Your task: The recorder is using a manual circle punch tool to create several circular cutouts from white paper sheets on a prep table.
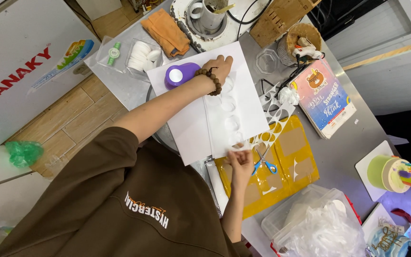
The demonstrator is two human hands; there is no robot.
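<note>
A large white paper sheet (200, 119) lay across the middle of the grey metal counter (343, 143), and everything else sat around it. Beyond its far right corner lay a rectangular notebook (327, 97), its cover pink and blue with a small brown bear at the top. Against the sheet's right edge was a yellow plastic-wrapped package (281, 162), flat and glossy, with brown squares showing through. On it rested blue-handled scissors (265, 164) and a white strip punched full of round holes (272, 126). Off the sheet's far left corner stood a clear plastic box of white discs (143, 54), beside a flat clear lid bearing a small green and white label (114, 51). Left of the counter stood a white chest freezer (20, 66) with red lettering and a blue-green sticker.

The left hand (217, 69), a brown bead bracelet at its wrist, pressed down on the sheet's far edge, fingers curled on the paper, just beside a purple punch (179, 75). The right hand (241, 162) was at the sheet's near edge, its fingers pinched on a small white cut piece (239, 146) where the sheet met the yellow package.
</note>
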